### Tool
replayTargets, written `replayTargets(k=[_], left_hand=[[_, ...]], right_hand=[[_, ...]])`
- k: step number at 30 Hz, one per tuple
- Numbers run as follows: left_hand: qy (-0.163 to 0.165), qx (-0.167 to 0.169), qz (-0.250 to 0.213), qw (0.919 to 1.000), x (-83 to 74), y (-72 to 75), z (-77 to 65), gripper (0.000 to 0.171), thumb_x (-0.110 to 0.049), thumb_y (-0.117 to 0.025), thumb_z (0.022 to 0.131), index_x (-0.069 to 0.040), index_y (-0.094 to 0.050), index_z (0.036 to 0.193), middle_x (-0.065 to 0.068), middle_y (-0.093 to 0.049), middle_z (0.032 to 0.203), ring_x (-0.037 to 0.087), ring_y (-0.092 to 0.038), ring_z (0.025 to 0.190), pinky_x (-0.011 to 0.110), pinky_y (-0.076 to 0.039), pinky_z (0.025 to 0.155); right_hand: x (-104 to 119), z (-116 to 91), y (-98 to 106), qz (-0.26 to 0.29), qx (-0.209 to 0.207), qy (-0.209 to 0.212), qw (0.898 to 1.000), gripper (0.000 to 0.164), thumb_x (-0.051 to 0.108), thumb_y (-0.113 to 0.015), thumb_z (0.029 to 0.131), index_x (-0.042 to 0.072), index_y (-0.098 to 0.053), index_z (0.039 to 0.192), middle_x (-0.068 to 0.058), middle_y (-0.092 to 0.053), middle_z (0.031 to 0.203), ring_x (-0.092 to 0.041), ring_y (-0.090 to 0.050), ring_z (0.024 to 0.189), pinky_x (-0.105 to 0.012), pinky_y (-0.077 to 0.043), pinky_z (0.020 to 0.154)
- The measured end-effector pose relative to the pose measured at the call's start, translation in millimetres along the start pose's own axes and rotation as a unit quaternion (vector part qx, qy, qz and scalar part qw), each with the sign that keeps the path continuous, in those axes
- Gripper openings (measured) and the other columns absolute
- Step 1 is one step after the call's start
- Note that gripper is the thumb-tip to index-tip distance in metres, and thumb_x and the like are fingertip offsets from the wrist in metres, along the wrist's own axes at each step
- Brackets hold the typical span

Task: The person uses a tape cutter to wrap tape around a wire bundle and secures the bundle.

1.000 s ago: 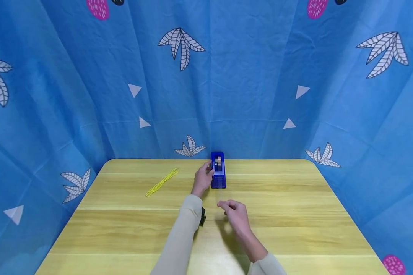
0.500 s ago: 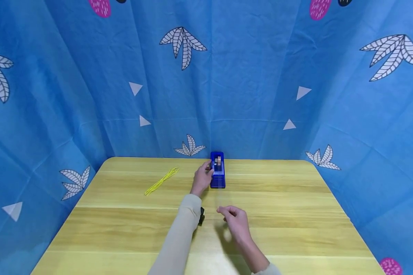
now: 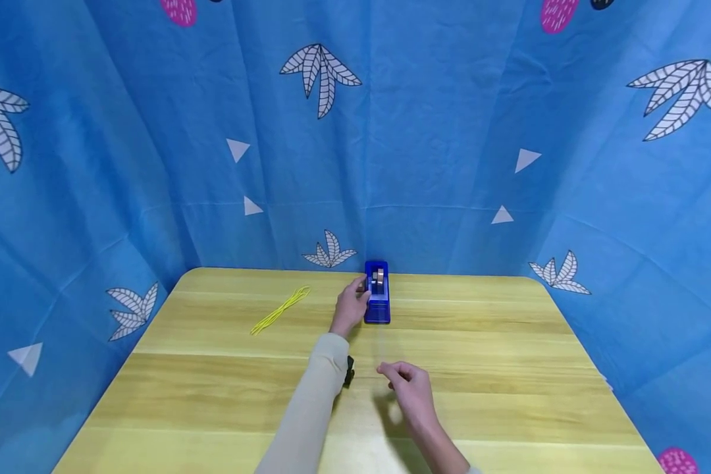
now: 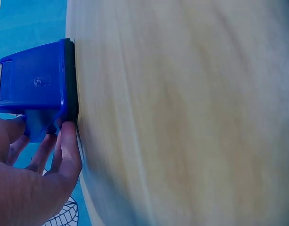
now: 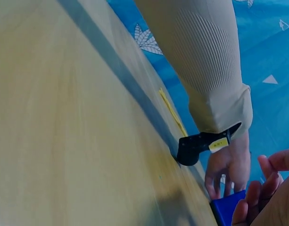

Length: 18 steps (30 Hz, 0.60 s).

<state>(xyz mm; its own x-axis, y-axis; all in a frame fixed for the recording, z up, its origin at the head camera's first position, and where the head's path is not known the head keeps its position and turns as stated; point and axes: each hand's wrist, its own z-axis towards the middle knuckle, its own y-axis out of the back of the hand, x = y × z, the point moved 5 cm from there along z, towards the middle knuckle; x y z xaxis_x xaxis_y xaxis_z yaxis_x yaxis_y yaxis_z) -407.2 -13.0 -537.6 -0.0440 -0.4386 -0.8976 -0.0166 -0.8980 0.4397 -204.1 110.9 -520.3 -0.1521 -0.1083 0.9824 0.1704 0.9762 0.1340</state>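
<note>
At the back middle of the table stands a blue tape dispenser (image 3: 377, 312) with a small tape roll (image 3: 380, 276) inside. My left hand (image 3: 350, 307) grips its left side; the left wrist view shows thumb and fingers curled against the dispenser's blue body (image 4: 36, 82). A clear strip of tape (image 3: 382, 345) stretches from the dispenser's front toward me. Its end is pinched between thumb and forefinger of my right hand (image 3: 411, 388), which is raised over the table and casts a shadow. The right wrist view shows this hand's curled fingers (image 5: 254, 194) at the lower right.
A bundle of yellow cord (image 3: 280, 310) lies left of the dispenser on the wooden table (image 3: 213, 388). A blue patterned curtain (image 3: 426, 145) hangs right behind the table and along both sides. A black wrist camera (image 5: 190, 149) sits under the left sleeve.
My right hand has drawn back toward me, and the clear strip between it and the dispenser has grown longer. My left hand has stayed on the dispenser.
</note>
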Motion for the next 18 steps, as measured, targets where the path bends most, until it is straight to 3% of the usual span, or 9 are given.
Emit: replayTargets(k=[18], left_hand=[[0.003, 0.000, 0.010, 0.9999, -2.2, -0.8, -1.3, 0.049, -0.020, -0.052, 0.110, -0.023, -0.043, 0.158, 0.017, -0.061, 0.143, 0.037, -0.062, 0.128, 0.053, -0.051, 0.109]], right_hand=[[0, -20, -2, 0.002, 0.006, -0.001, 1.000, 0.021, 0.016, -0.073, 0.094, -0.005, -0.074, 0.092, -0.005, -0.072, 0.092, -0.016, -0.058, 0.079, -0.024, -0.046, 0.073]])
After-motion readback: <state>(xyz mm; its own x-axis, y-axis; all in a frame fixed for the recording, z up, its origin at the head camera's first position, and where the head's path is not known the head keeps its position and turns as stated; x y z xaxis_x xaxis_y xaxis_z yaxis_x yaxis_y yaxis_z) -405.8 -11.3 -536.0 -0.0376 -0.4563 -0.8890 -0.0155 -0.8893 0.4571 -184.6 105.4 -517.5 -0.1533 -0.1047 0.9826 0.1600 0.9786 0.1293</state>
